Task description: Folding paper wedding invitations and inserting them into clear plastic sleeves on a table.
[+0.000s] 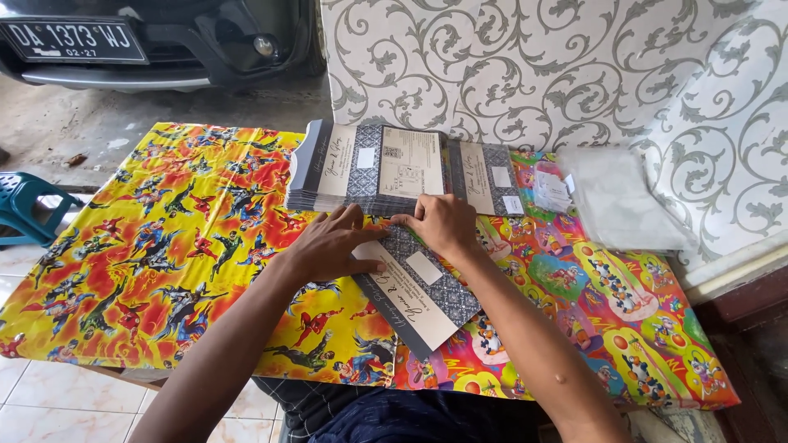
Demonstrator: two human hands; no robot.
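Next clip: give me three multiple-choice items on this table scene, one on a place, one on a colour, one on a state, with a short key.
1. Where do the stacks of cards lie?
A. On the floor tiles
B. At the far edge of the table, by the patterned wall
C. On the stool

2. What colour is the stool beside the table?
A. Teal
B. Red
C. White

3. How are the two hands on the single card?
A. Raised clear of it
B. Both pressing flat on it
C. One holds scissors

Key: 1 B, the stacks sit against the wall beyond the hands. 2 A, the stool at the left edge is teal. 3 B, the left hand and right hand rest on the card's upper end.
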